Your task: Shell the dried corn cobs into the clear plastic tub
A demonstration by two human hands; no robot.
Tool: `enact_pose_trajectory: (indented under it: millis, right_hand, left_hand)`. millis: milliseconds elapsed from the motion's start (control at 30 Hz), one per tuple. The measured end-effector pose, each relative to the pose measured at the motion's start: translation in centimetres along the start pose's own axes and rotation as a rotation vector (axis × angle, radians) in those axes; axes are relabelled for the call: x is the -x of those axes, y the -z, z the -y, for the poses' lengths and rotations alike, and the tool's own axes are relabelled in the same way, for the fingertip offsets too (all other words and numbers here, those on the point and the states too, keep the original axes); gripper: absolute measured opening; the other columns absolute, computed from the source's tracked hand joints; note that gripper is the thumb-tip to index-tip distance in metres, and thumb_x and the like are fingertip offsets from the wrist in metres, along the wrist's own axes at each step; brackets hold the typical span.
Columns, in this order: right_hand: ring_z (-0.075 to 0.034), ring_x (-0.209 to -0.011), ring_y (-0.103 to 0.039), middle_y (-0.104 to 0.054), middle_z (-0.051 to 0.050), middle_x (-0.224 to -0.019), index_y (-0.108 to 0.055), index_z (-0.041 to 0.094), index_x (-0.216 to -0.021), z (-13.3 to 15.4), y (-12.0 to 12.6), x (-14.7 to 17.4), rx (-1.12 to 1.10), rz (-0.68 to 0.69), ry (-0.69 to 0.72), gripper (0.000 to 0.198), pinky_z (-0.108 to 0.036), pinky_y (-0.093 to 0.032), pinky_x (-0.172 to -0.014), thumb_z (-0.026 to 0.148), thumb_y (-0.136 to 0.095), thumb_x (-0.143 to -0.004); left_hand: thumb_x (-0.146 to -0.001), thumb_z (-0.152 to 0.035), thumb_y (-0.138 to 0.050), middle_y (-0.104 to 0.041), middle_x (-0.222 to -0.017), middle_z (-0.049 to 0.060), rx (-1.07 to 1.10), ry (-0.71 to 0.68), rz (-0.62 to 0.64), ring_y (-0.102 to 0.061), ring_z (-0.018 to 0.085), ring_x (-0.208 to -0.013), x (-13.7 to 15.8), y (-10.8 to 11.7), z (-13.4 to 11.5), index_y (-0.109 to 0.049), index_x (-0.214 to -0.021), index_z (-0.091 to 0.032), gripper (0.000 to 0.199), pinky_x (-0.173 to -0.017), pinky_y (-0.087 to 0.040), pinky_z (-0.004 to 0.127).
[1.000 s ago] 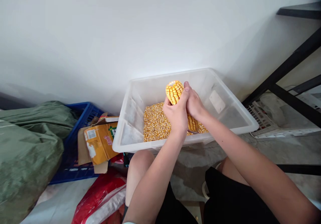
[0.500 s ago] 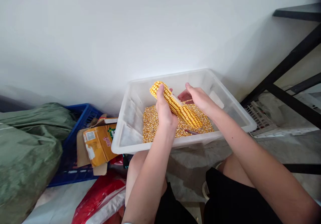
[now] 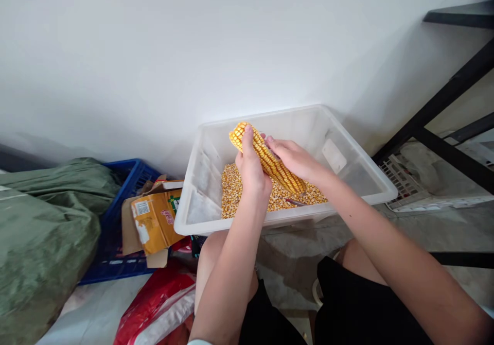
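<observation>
A yellow corn cob (image 3: 284, 176) slants over a translucent plastic bin (image 3: 216, 226), its upper end to the left. My left hand (image 3: 252, 170) is wrapped round the upper part, thumb lying on the kernels. Along the cob's right side, my right hand (image 3: 296, 160) rests against it with the thumb near the middle; its other fingers are mostly hidden behind the cob. Loose corn kernels (image 3: 231, 193) cover the bin's floor. A thin dark reddish piece (image 3: 295, 202) lies on them below the cob's lower end; its kind cannot be made out.
To the left stand a blue plastic crate (image 3: 111, 255), a green cloth bundle (image 3: 50, 221) and an orange printed carton (image 3: 156, 221). A red and white bag (image 3: 158, 298) lies below. At right are a black metal frame (image 3: 451, 152) and a pale basket (image 3: 403, 177). A white wall rises behind.
My right hand has moved left from beside the cob and now touches it. The cob stays in my left hand, only slightly shifted.
</observation>
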State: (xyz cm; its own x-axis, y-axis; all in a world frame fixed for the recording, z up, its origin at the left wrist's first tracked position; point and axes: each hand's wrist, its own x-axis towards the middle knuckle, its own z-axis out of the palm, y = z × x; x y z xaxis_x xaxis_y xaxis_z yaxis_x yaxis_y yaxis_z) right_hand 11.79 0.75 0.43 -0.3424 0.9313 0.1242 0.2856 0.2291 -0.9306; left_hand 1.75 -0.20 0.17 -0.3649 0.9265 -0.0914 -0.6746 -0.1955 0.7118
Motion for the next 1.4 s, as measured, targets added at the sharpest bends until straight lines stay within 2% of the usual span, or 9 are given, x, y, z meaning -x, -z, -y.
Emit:
enact_pose_trajectory:
  millis: [200,433,567,700,833,1000,1100,1233,1400]
  right_hand:
    - [-0.023,-0.107,-0.064,-0.069,-0.006,-0.119,-0.068,0.023,-0.109,-0.8,2.0,0.1,0.014,0.080,0.069,0.035,-0.034,-0.052,-0.087,0.048,-0.070,-0.084]
    - [-0.022,-0.096,-0.066,-0.072,-0.005,-0.105,-0.071,0.024,-0.103,-0.9,2.7,0.1,-0.020,0.227,-0.070,0.034,-0.036,-0.054,-0.078,0.052,-0.054,-0.093]
    - [-0.023,-0.104,-0.066,-0.072,-0.007,-0.113,-0.073,0.024,-0.106,-0.7,5.0,0.5,-0.116,0.331,-0.134,0.028,-0.036,-0.057,-0.083,0.040,-0.070,-0.083]
    - [-0.023,-0.102,-0.068,-0.073,-0.005,-0.112,-0.075,0.025,-0.104,-0.9,6.3,0.9,-0.053,0.385,-0.099,0.038,-0.039,-0.057,-0.089,0.034,-0.082,-0.067]
    - [-0.025,-0.097,-0.070,-0.075,-0.005,-0.106,-0.075,0.025,-0.102,-1.5,5.4,1.0,0.081,0.282,-0.074,0.043,-0.040,-0.058,-0.086,0.035,-0.085,-0.062]
    - [-0.023,-0.088,-0.072,-0.078,-0.005,-0.096,-0.079,0.024,-0.089,-2.2,3.2,1.3,0.205,0.008,0.029,0.016,-0.042,-0.056,-0.086,0.033,-0.075,-0.076]
    - [-0.021,-0.081,-0.069,-0.077,-0.004,-0.091,-0.077,0.023,-0.084,-2.2,2.3,1.7,0.347,-0.099,0.130,0.014,-0.040,-0.055,-0.080,0.030,-0.066,-0.085]
    - [-0.019,-0.079,-0.066,-0.074,-0.004,-0.090,-0.072,0.021,-0.090,-1.7,2.0,2.5,0.527,-0.120,0.239,0.020,-0.037,-0.051,-0.074,0.028,-0.054,-0.093]
    - [-0.025,-0.089,-0.066,-0.073,-0.009,-0.103,-0.072,0.019,-0.102,-1.9,1.2,3.2,0.714,-0.156,0.314,0.031,-0.041,-0.049,-0.078,0.046,-0.064,-0.088]
  left_hand:
    - [-0.069,-0.061,-0.074,-0.067,-0.098,0.008,-0.010,0.021,-0.086,-0.063,0.026,-0.109,-1.5,1.2,-1.4,-0.064,-0.102,-0.024,0.051,-0.089,-0.050,0.034]
    - [-0.072,-0.064,-0.070,-0.065,-0.112,0.009,0.039,0.037,0.047,-0.060,0.030,-0.119,-1.2,1.1,-1.5,-0.061,-0.110,-0.023,0.057,-0.093,-0.048,0.037]
    - [-0.070,-0.072,-0.066,-0.064,-0.119,0.012,0.007,0.086,0.046,-0.059,0.033,-0.122,-1.4,1.5,-2.2,-0.061,-0.106,-0.022,0.062,-0.094,-0.046,0.040]
    - [-0.068,-0.075,-0.065,-0.063,-0.124,0.011,0.010,0.015,-0.005,-0.058,0.031,-0.123,-1.7,2.0,-3.1,-0.060,-0.106,-0.023,0.064,-0.092,-0.047,0.038]
    - [-0.069,-0.073,-0.064,-0.062,-0.125,0.010,0.024,-0.074,-0.122,-0.059,0.030,-0.122,-1.9,2.3,-3.5,-0.055,-0.120,-0.028,0.068,-0.089,-0.049,0.037]
    - [-0.072,-0.068,-0.065,-0.062,-0.122,0.007,0.047,-0.170,-0.196,-0.061,0.026,-0.118,-2.2,2.7,-3.6,-0.053,-0.124,-0.033,0.064,-0.087,-0.050,0.033]
    - [-0.072,-0.067,-0.066,-0.062,-0.118,0.006,0.049,-0.219,-0.230,-0.061,0.024,-0.114,-2.3,2.9,-3.7,-0.056,-0.118,-0.032,0.059,-0.085,-0.050,0.030]
    - [-0.070,-0.069,-0.066,-0.062,-0.110,0.005,0.028,-0.205,-0.239,-0.061,0.023,-0.109,-2.5,3.0,-3.9,-0.057,-0.113,-0.032,0.058,-0.084,-0.050,0.030]
    - [-0.069,-0.068,-0.066,-0.059,-0.105,0.005,0.022,-0.214,-0.238,-0.060,0.022,-0.103,-2.4,2.8,-4.1,-0.057,-0.108,-0.031,0.055,-0.081,-0.050,0.029]
